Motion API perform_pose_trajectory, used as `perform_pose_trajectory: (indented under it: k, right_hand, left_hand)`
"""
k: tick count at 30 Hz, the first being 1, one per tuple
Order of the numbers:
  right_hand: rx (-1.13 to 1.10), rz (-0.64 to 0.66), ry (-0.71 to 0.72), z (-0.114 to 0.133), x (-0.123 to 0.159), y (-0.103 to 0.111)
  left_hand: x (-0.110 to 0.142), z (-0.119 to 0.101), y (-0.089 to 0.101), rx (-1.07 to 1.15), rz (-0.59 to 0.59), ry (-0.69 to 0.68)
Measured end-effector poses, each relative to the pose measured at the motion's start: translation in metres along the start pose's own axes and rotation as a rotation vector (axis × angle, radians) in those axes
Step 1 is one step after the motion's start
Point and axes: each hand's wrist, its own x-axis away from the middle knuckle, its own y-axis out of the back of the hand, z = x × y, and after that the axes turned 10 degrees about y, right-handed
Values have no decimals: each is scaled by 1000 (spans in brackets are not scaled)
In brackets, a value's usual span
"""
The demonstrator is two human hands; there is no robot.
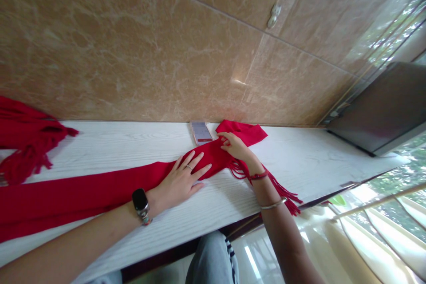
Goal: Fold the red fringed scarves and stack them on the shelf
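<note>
A long red scarf [109, 191] runs from the left edge across the white wood-grain table [126, 142]. Its right part is folded over, and fringed tassels [279, 188] hang towards the table's front edge. My left hand [183, 175], wearing a ring and a watch, lies flat on the scarf with its fingers spread. At the fold, my right hand [234, 147] has its fingers curled and bent down on the fabric, closed on the scarf. The undersides of its fingertips are partly hidden.
A phone-like flat rectangle [201, 133] lies behind the scarf near the tiled wall [149, 53]. Another red fringed cloth [28, 133] is bunched at the far left. A dark appliance or screen [379, 106] stands at the right end, beside a window with a railing [382, 204].
</note>
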Motion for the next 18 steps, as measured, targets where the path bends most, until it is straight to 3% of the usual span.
perform_pose_trajectory:
  k: [4, 7, 13, 18]
  right_hand:
    - [-1, -18, 200, 22, 0, 5]
    - [7, 135, 379, 30, 1, 2]
    - [183, 446, 376, 16, 5, -15]
    - [190, 534, 321, 6, 9, -22]
  left_hand:
    - [0, -1, -1, -1, 5, 14]
    - [1, -1, -1, 1, 2, 19]
    - [0, 0, -3, -4, 2, 15]
    - [-1, 2, -6, -1, -21, -1]
